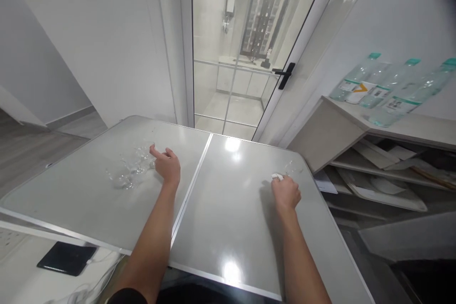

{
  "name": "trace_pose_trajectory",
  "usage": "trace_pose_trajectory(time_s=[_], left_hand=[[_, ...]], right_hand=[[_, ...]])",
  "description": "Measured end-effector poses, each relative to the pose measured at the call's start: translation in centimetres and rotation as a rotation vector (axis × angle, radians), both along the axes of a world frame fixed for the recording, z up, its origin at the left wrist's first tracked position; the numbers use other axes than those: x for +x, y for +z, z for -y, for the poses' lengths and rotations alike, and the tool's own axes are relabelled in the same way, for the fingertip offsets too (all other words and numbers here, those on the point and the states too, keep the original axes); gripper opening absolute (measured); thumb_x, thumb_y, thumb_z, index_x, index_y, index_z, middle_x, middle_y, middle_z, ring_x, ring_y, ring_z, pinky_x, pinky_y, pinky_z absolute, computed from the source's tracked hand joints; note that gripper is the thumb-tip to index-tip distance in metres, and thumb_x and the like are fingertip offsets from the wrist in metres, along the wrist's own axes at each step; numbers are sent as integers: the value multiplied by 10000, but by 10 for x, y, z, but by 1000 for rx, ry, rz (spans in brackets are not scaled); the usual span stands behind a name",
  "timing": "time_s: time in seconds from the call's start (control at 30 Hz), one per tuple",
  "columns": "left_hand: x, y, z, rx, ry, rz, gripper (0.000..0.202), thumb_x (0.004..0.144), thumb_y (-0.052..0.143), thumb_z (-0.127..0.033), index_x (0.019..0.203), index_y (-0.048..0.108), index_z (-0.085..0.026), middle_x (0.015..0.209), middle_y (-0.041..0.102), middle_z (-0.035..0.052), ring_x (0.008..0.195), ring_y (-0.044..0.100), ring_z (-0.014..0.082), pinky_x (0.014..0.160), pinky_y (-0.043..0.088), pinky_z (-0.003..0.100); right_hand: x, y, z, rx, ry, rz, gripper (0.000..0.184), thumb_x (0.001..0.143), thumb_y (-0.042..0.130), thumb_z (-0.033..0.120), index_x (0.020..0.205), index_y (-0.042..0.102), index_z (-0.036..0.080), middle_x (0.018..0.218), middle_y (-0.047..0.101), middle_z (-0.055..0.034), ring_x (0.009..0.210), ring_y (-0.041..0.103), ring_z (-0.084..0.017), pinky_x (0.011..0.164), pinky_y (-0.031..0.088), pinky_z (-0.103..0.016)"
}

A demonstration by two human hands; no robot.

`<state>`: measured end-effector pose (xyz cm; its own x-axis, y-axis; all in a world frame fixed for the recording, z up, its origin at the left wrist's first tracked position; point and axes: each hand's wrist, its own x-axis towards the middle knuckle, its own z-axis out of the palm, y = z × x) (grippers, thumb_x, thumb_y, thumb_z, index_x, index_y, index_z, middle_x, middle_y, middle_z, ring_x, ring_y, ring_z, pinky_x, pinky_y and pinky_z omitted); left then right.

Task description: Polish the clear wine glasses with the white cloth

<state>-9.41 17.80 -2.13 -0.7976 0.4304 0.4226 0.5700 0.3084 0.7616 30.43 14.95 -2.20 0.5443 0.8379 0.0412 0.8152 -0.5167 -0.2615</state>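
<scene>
A grey folding table (228,199) lies in front of me, with a seam down its middle. On its left half a puddle of spilled water (130,171) glistens. My left hand (166,165) rests at the puddle's right edge, its forefinger stretched toward the water and the other fingers curled. On the right half, my right hand (286,192) is closed on a small white wad (277,177), pressed to the tabletop beside a smaller wet patch (292,167).
A low shelf unit (359,118) stands at the right, with three water bottles (388,88) lying on top and papers on its shelves. A glass door (242,47) with a black handle is behind the table. A dark tablet (67,258) lies below the table at left.
</scene>
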Motion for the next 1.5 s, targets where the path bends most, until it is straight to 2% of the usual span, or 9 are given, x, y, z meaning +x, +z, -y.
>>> trace_pose_trajectory(time_s=[0.27, 0.43, 0.7, 0.87, 1.03, 1.13, 1.3, 1.4, 1.5], left_hand=[[-5, -2, -2, -95, 62, -31, 323, 991, 417, -222, 1308, 440, -165, 741, 711, 78, 739, 680, 288, 675, 402, 318], [1, 0, -2, -2, -31, -58, 195, 982, 425, -212, 1129, 553, -206, 665, 672, 39, 655, 648, 241, 650, 386, 287], [80, 2, 17, 204, -998, 213, 67, 877, 572, -189, 911, 598, -240, 582, 606, -39, 485, 507, 145, 592, 398, 241], [115, -4, 36, 168, -1357, 364, 160, 969, 552, -340, 857, 567, -227, 561, 581, -28, 493, 522, 136, 569, 410, 250], [129, -15, 36, 242, -1391, 611, 242, 971, 596, -433, 1101, 551, -234, 617, 616, -32, 534, 560, 138, 573, 432, 253], [136, -22, 30, 336, -1329, 730, 628, 862, 753, -447, 1381, 443, -278, 842, 684, 0, 747, 646, 158, 723, 497, 277], [140, -31, 22, 191, -1395, 838, 557, 820, 718, -631, 1149, 689, -182, 1232, 684, 149, 1118, 647, 259, 924, 502, 341], [138, -33, 18, 236, -1347, 1047, 624, 820, 674, -699, 1178, 654, -189, 1130, 728, 143, 1040, 687, 254, 920, 513, 370], [131, -35, 14, 286, -1260, 1163, 704, 792, 632, -777, 1197, 600, -201, 809, 682, 35, 692, 668, 168, 724, 531, 312]], right_hand=[[-40, -4, 7, 321, 277, 71, 144, 833, 559, 147, 903, 682, 176, 876, 666, -80, 730, 545, -177, 641, 276, -282], [-72, -13, 16, 342, 588, -163, 197, 825, 507, 137, 927, 658, 214, 1000, 656, -67, 882, 593, -197, 745, 388, -265], [-94, -30, 14, 487, 852, -695, 813, 783, 514, 144, 1564, 323, 263, 1612, 383, -72, 1450, 415, -256, 1122, 421, -420], [-95, -29, 14, 463, 873, -775, 596, 824, 535, 179, 1417, 540, 243, 1354, 637, -75, 1214, 601, -253, 1080, 445, -414], [-96, -36, 10, 417, 823, -914, 193, 860, 561, 250, 981, 701, 195, 868, 684, -7, 800, 598, -185, 787, 483, -300], [-100, -44, 8, 414, 761, -1084, 173, 880, 610, 335, 902, 687, 181, 770, 624, 13, 708, 526, -156, 673, 428, -263], [-109, -43, 14, 311, 854, -1219, 239, 894, 646, 389, 1008, 714, 190, 855, 668, -10, 767, 573, -174, 744, 460, -285], [-106, -39, 15, 413, 807, -1247, 316, 932, 614, 429, 1165, 678, 225, 1084, 688, -44, 974, 617, -212, 897, 474, -322], [-97, -41, 8, 571, 610, -1267, 307, 903, 659, 467, 1102, 649, 233, 1054, 659, -39, 959, 604, -207, 886, 480, -317]])
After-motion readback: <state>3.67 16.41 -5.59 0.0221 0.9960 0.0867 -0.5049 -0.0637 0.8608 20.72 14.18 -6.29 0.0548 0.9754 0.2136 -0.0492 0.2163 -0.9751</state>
